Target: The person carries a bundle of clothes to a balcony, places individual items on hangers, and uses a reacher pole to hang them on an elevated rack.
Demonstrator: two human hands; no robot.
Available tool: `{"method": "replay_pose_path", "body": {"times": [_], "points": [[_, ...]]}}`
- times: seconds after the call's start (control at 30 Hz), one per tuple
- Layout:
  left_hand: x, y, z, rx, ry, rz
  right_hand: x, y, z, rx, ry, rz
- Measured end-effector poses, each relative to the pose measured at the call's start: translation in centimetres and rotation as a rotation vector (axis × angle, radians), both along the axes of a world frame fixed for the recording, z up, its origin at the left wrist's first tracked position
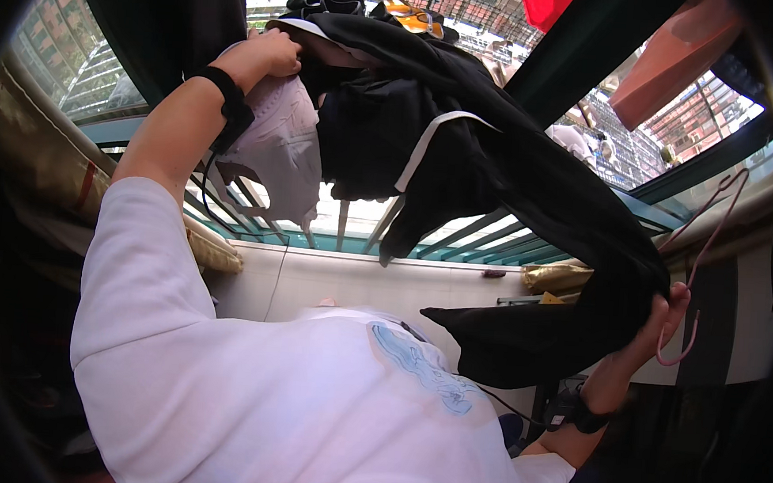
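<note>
One black garment (541,176), judged light, limp and best edge-held, is pinched by left fingers (288,49), pink hanger (703,248) by right fingers (678,300).

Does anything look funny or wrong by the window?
Nothing looks spilled or broken. Maybe one odd thing: the pink hanger sticks out bare from the right hand, with the black garment beside it instead of hung on it.
</note>
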State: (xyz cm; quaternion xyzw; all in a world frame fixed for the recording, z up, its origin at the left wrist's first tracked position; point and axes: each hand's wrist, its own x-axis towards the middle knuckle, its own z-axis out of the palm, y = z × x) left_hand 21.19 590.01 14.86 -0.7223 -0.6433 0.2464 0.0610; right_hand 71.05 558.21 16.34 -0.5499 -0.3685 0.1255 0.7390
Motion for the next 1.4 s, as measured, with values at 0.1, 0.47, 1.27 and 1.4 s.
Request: {"method": "replay_pose_path", "body": {"times": [0.1, 0.47, 1.27, 1.4], "points": [[0.6, 1.2, -0.3, 0.014, -0.009, -0.05, -3.5, 1.1, -3.0, -0.253, -0.194, 0.148], [-0.9, 0.4, -0.6, 0.684, -0.342, -0.338, -5.6, 2.7, -6.2, -0.166, -0.353, 0.37], [-3.9, -11.1, -0.1, 0.604, -0.679, -0.963, -28.9, 35.5, -0.3, -0.862, -1.324, 0.466], [-3.6, -10.2, 1.8, 0.526, -0.724, -0.849, -25.7, 34.6, 2.5, -0.341, -1.058, 0.202]]}}
